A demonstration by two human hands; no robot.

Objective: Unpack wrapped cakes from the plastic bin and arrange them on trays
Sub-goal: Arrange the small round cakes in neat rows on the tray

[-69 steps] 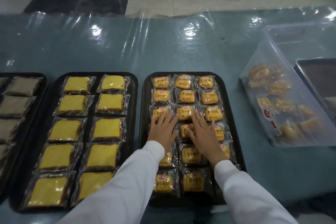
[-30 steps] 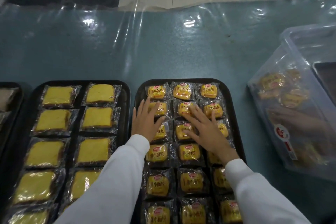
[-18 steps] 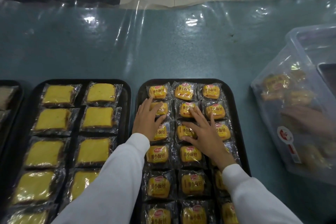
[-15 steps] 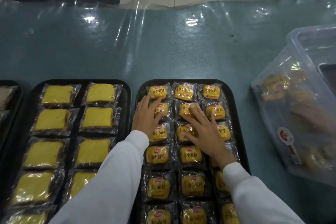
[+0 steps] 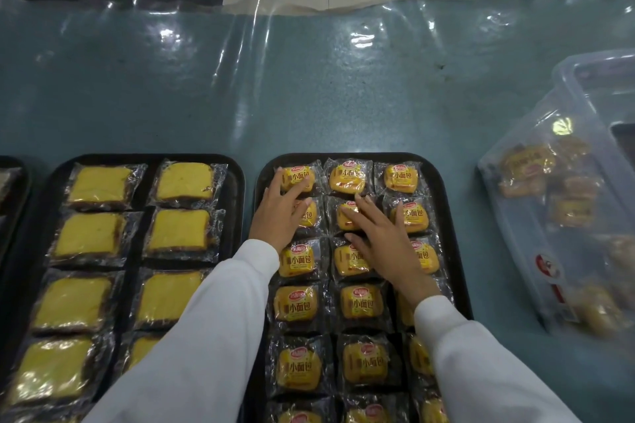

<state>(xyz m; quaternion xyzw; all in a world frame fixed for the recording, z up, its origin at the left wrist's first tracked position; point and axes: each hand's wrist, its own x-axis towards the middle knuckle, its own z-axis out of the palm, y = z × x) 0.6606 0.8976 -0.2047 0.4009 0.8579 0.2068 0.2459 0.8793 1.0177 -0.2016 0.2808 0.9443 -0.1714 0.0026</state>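
At the far left edge of the frame you have a sliver of a dark tray (image 5: 13,189), and beside it a black rounded-corner tray (image 5: 237,182) holding two columns of flat, square yellow sponge slices (image 5: 178,228), each sealed in crinkly clear film with dark crust edges. Your left hand (image 5: 278,213), in a smooth white sleeve (image 5: 206,336), lies in the centre of the frame with its fingers (image 5: 295,194) straight and slightly spread, the tips resting flat on the top-left wrapped cake (image 5: 299,177) of the right-hand black tray (image 5: 450,216). That tray carries three columns of small, plump, rounded-square wrapped cakes (image 5: 297,306) in glossy film printed with red labels, packed edge to edge. Your right hand (image 5: 385,240) lies flat over the middle column, fingers apart and straight, pressing on the second-row cake (image 5: 347,216), with one finger reaching to the cake in the right column. Both trays sit on a teal desk (image 5: 309,96) covered by a wrinkled, shiny clear plastic sheet (image 5: 240,10). At the right edge of the frame stands the translucent plastic bin (image 5: 515,182), its cloudy wall showing more yellow cakes blurred inside.
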